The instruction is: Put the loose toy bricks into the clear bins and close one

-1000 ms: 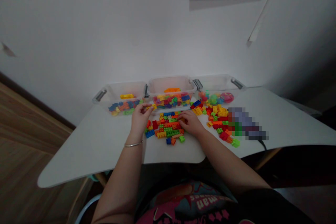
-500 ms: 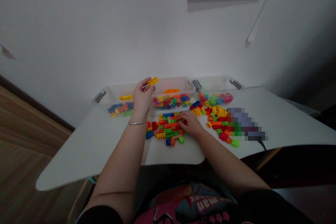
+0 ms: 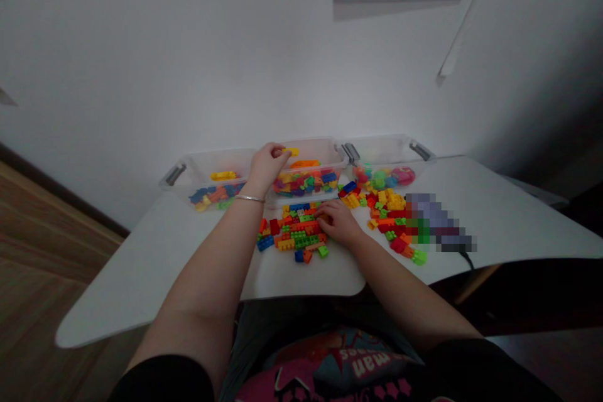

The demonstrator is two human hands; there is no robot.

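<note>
My left hand (image 3: 266, 164) is raised over the rim of the middle clear plastic bin (image 3: 308, 151), shut on a yellow toy brick (image 3: 291, 151). My right hand (image 3: 336, 223) rests on the near side of a loose pile of colourful plastic bricks (image 3: 292, 233). Its fingertips touch orange bricks at the pile's right edge, and whether they grip one is hidden. The middle bin holds mixed bricks (image 3: 304, 181). A second loose pile (image 3: 389, 213) lies to the right.
A clear bin with bricks (image 3: 211, 181) stands left of the middle bin, and a clear bin with round toys (image 3: 384, 160) stands right of it. A pixelated object (image 3: 436, 220) with a dark cable lies on the white table (image 3: 141, 264), in front of a wall.
My left hand has moved right and lowered from above the bins to the middle bin's rim, still holding the yellow brick. My right hand has barely moved.
</note>
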